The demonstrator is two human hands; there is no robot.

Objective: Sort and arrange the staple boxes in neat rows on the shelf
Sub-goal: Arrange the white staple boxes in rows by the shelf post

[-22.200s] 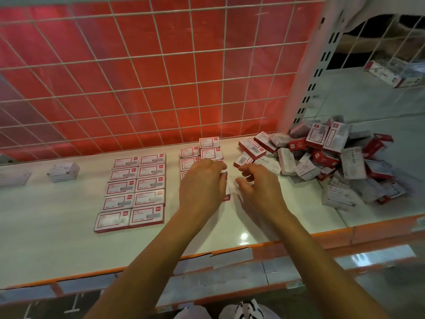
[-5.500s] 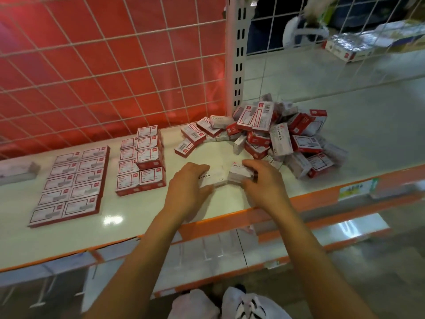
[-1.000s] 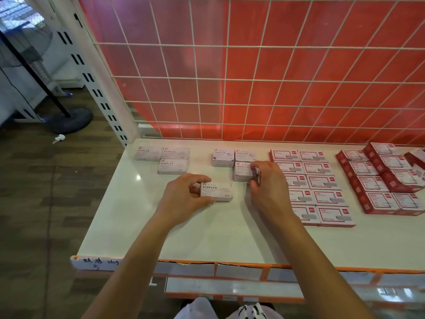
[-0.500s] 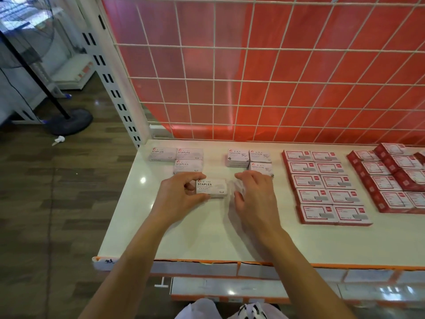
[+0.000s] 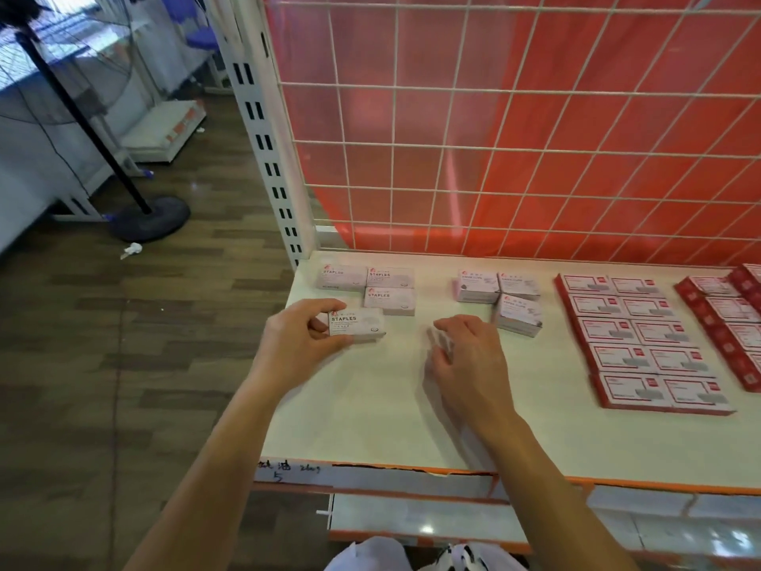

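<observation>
White card, flat and rectangular, the staples box (image 5: 357, 324) is pinched between the thumb and fingers of the left hand (image 5: 304, 340). It is low over the glossy white shelf (image 5: 370, 426), just in front of three matching boxes (image 5: 389, 296) at the back left corner. Half a second ago it hung further right. The right hand (image 5: 467, 360) is loosely curled and grips nothing, its fingertips blurred. It has left the third paper-clip box (image 5: 519, 321), which now lies slightly askew before its pair. Red-edged boxes (image 5: 642, 344) lie in two tidy columns to the right, below the wire grid (image 5: 494, 146).
</observation>
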